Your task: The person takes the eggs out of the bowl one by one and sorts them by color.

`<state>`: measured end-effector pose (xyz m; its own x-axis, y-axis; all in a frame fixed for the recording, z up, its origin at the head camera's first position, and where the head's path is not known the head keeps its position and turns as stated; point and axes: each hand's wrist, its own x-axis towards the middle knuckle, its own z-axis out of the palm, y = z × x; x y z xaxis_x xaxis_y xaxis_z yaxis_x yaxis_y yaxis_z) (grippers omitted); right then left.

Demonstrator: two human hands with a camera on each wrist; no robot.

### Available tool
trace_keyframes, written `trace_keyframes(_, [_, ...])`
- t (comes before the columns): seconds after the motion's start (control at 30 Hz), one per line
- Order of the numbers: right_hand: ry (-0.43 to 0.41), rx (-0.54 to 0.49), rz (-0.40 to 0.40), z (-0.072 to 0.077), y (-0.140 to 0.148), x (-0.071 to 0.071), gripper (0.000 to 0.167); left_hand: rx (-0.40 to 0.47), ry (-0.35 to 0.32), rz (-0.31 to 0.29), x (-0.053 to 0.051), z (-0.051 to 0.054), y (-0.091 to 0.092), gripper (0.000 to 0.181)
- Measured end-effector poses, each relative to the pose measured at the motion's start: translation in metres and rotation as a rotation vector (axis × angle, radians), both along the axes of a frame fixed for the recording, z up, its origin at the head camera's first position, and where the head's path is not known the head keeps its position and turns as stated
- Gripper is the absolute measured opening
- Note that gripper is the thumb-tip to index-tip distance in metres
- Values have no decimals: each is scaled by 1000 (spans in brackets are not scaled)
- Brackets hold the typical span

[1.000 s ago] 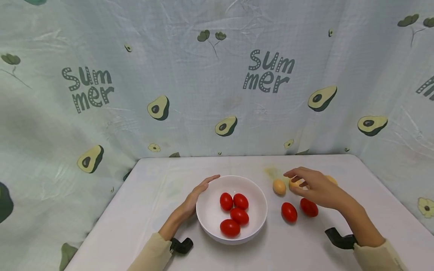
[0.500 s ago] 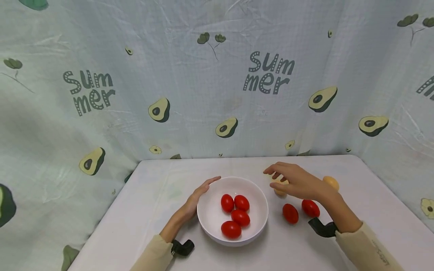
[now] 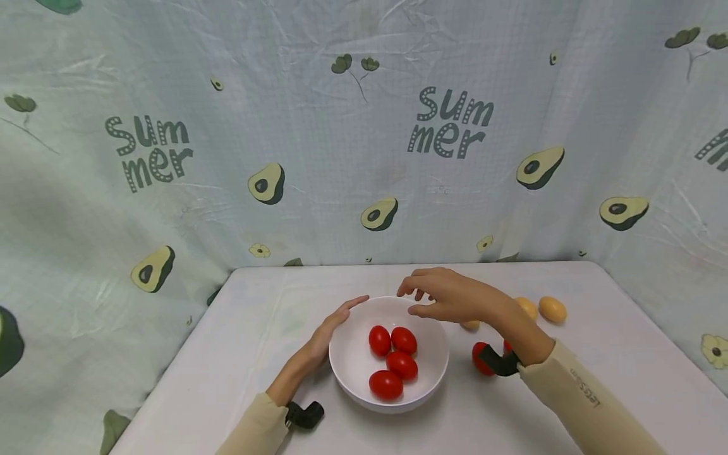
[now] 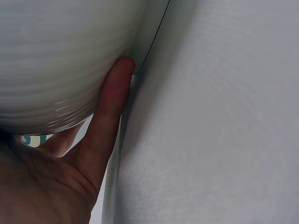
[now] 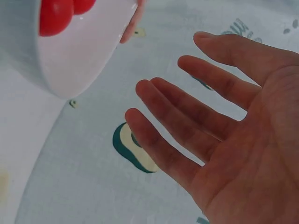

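A white bowl (image 3: 429, 363) stands on the table, with several glossy red egg-shaped, tomato-like pieces (image 3: 386, 385) inside. Along its left side lies my left hand (image 3: 320, 341); in the left wrist view its straight fingers (image 4: 110, 100) touch the bowl's outer wall. My right hand (image 3: 446, 297) hovers at the bowl's far right rim, fingers spread and loosely bent. Seen in the right wrist view, the right palm (image 5: 252, 154) is bare and nothing is held, apart from the bowl.
To the right of the bowl lie two red egg-shaped pieces (image 3: 481, 357), partly hidden by the right arm. Yellow-orange egg-shaped pieces (image 3: 553, 309) lie farther back, one partly behind the right hand. A printed curtain (image 3: 318, 158) hangs behind the white table (image 3: 273, 303).
My right hand has moved left, from over the yellow-orange pieces to the bowl's far right rim. The left hand, the bowl and the pieces inside have stayed put.
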<state>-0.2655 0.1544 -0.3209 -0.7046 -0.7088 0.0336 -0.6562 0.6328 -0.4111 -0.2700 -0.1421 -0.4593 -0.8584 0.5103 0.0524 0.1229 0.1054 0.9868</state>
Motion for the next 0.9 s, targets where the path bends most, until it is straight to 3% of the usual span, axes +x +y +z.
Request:
trace_keyframes(0.37, [-60,94,44,2,-31,-10,30,-27,-3,9,0,0,-1,54])
trace_keyframes(0.9, [-242,210,29,-15,-63,-21,39,-40,31,11,-1,-1,-1,55])
